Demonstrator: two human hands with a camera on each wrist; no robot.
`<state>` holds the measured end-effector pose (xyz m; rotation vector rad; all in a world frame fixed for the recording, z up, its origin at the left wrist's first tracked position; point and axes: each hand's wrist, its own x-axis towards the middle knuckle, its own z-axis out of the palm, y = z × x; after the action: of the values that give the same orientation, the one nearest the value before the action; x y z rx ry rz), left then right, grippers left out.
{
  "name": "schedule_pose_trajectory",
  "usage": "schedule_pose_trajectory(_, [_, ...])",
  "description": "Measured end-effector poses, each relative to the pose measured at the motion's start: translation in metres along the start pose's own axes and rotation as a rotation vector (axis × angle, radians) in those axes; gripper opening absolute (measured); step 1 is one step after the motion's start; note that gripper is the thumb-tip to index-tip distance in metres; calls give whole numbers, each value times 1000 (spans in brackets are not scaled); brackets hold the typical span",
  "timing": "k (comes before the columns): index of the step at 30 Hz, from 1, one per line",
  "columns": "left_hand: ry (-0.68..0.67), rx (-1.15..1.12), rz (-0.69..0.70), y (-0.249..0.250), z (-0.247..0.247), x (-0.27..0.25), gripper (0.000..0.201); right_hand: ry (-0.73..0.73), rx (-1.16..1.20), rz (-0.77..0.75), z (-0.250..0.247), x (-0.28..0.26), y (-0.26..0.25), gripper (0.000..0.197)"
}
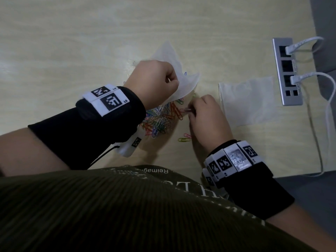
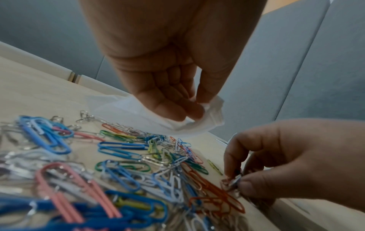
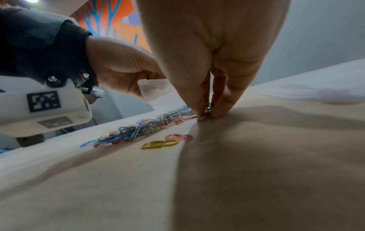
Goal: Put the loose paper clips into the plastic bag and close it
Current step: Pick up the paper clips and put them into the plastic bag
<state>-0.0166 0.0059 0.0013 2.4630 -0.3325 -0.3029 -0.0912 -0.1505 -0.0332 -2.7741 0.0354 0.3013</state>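
Observation:
A heap of coloured paper clips [image 1: 161, 119] [image 2: 122, 164] [image 3: 142, 128] lies on the light wooden table [image 1: 72, 42]. My left hand [image 1: 154, 80] [image 2: 177, 100] is raised above the heap and pinches the rim of a clear plastic bag [image 1: 174, 73] [image 2: 197, 121], which hangs crumpled toward the table. My right hand [image 1: 203, 113] [image 2: 276, 164] [image 3: 207, 109] is down at the heap's right edge, its fingertips pinching a small bunch of clips [image 2: 233, 181] [image 3: 206, 114] against the table. A yellow clip [image 1: 184, 139] [image 3: 160, 143] and a pink clip [image 1: 187, 135] [image 3: 178, 137] lie apart, nearer to me.
A second clear plastic bag [image 1: 249, 100] lies flat to the right of my right hand. Beyond it a silver socket strip [image 1: 287, 70] is set into the table with white cables [image 1: 316, 124] plugged in, trailing to the front right edge.

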Motion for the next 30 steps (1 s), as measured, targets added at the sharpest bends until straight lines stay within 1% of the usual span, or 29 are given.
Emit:
schedule_pose_trajectory(3, [-1, 10, 3, 1, 1, -1, 16, 22, 29, 27, -3, 1, 1, 9])
schedule_pose_trajectory(6, [-4, 22, -6, 1, 3, -2, 16, 27, 91, 65, -9, 4, 5, 10])
schedule_pose_trajectory(9, [-12, 18, -21, 0, 3, -3, 15, 63, 252, 149, -15, 4, 9, 10])
schedule_pose_trajectory(12, [-20, 12, -29, 1, 3, -3, 16, 83, 493, 276, -23, 4, 12, 4])
schedule_pose_trajectory(15, [-23, 2, -27, 1, 3, -3, 16, 96, 853, 373, -36, 4, 7, 9])
schedule_pose_trajectory(17, [-25, -8, -24, 1, 4, -3, 15, 99, 1135, 414, -43, 5, 0, 12])
schedule_pose_trajectory(18, [-25, -13, -20, 1, 5, -3, 14, 89, 1228, 424, -45, 5, -4, 12])
schedule_pose_trajectory(20, [-21, -21, -9, 2, 6, -3, 14, 52, 1331, 430, -48, 7, -10, 10])
schedule_pose_trajectory(22, [-20, -33, -4, 4, 8, -3, 14, 32, 1354, 444, -46, 8, -15, 8])
schedule_pose_trajectory(24, [-30, -40, -4, 5, 8, -4, 13, 37, 1298, 469, -40, 9, -18, 6])
schedule_pose_trajectory(25, [-33, -44, -6, 5, 8, -5, 13, 42, 1253, 470, -38, 9, -19, 10])
schedule_pose_trajectory(27, [-34, -48, -12, 6, 8, -5, 13, 27, 1145, 437, -36, 9, -20, 23])
schedule_pose_trajectory(29, [-34, -46, -14, 6, 8, -5, 14, -30, 1031, 385, -38, 9, -21, 34])
schedule_pose_trajectory(30, [-32, -45, -14, 6, 8, -5, 14, -53, 991, 358, -40, 9, -23, 37])
